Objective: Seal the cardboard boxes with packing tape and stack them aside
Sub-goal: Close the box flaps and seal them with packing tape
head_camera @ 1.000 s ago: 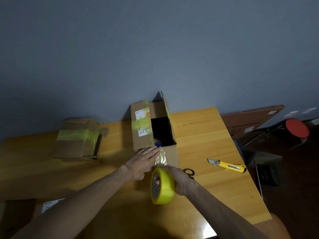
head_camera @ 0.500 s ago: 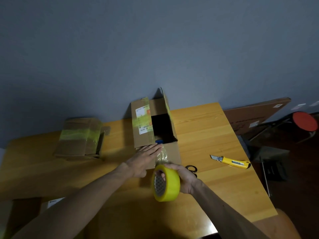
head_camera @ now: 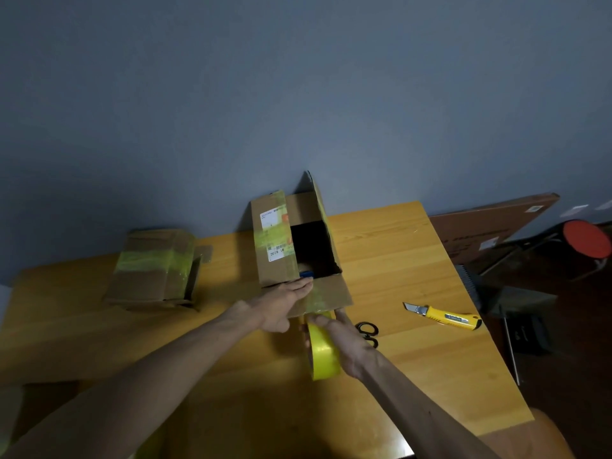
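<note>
Step in hand, by judgement: the 1st strip is being started on the open box point(head_camera: 271, 240), which stands at approx. 12 o'clock on the table point(head_camera: 397, 260) against the wall, top flaps up and a small blue item point(head_camera: 306, 274) visible inside. The near flap point(head_camera: 331, 293) is folded down toward the person, and a glossy tape end seems to be laid on it. The left hand point(head_camera: 281, 303) is held flat, fingers straight, and pressed onto that flap at the box's 7 o'clock corner; nothing is grasped by it. The tape roll point(head_camera: 323, 356), yellow, is held on edge just at 6 o'clock of the box, w/ the right hand point(head_camera: 347, 342) wrapped over its outer band; the thumb is hidden, so the exact hold can't be read. A 2nd box point(head_camera: 155, 266), already banded in yellow tape, is lying at 10 o'clock, well apart. Scissors point(head_camera: 367, 329) are partly covered at 3 o'clock of the roll, and a utility knife point(head_camera: 443, 318) is lying further out at 3 o'clock. Next move, as judged: the upright flaps need to be folded shut first, then the roll pulled across the seam toward 12 o'clock while the tape end is kept pinned, w/ tension kept even so no wrinkles are formed; a cutter will be needed after.
</note>
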